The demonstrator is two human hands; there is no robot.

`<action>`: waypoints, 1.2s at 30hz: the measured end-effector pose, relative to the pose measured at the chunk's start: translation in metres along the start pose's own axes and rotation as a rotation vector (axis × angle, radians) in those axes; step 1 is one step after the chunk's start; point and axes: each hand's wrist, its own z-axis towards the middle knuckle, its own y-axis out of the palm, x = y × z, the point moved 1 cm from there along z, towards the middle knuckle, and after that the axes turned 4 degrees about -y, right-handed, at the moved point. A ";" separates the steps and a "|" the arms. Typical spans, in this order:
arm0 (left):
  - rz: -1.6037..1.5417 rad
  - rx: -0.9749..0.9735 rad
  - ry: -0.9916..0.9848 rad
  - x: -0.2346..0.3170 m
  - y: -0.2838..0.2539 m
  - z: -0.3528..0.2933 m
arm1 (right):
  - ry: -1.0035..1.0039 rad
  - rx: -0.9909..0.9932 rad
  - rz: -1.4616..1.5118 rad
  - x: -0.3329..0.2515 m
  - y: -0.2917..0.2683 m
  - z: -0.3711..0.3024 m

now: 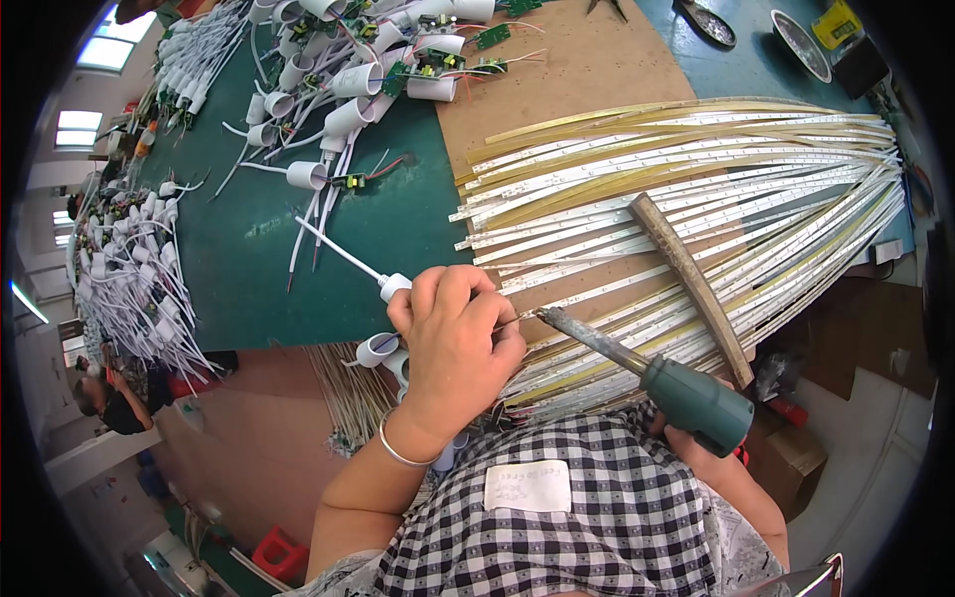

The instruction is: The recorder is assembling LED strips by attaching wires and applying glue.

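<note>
My left hand (453, 343) is closed, its fingertips pinching a thin wire (511, 321) at the near left ends of the LED strips (587, 291). Against its knuckles lies a white cap (395, 287) with a white cable (338, 247) running off to the upper left. My right hand (686, 448), partly hidden behind the dark green handle, grips a soldering iron (696, 406). The iron's dark tip meets the end of one strip, right beside the left fingertips. Whether the wire touches the strip is too small to tell.
A curved wooden bar (691, 289) lies across the strips on a brown board (567, 60). White caps with green circuit boards (358, 80) pile up on the green table (239, 259). More capped cables (129, 279) heap at the left. A metal dish (801, 45) stands far right.
</note>
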 end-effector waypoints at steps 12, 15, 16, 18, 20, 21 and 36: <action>-0.007 0.010 0.012 -0.002 0.001 0.001 | -0.019 -0.075 -0.101 -0.006 -0.001 0.007; -0.007 0.013 0.014 -0.002 0.000 0.001 | -0.047 -0.082 -0.137 -0.008 -0.001 0.008; -0.008 0.012 0.013 -0.002 0.000 0.001 | -0.057 -0.085 -0.154 -0.008 -0.001 0.008; -0.005 0.010 0.012 -0.002 0.000 0.001 | -0.115 -0.085 -0.202 -0.007 0.000 0.009; -0.002 0.012 0.014 -0.002 0.000 0.001 | -0.236 -0.072 -0.256 -0.010 0.000 0.015; -0.002 0.014 0.014 -0.002 0.000 0.001 | -0.266 -0.066 -0.262 -0.012 0.001 0.016; -0.007 0.015 0.014 -0.002 0.000 0.001 | -0.202 -0.116 -0.256 0.000 -0.002 0.006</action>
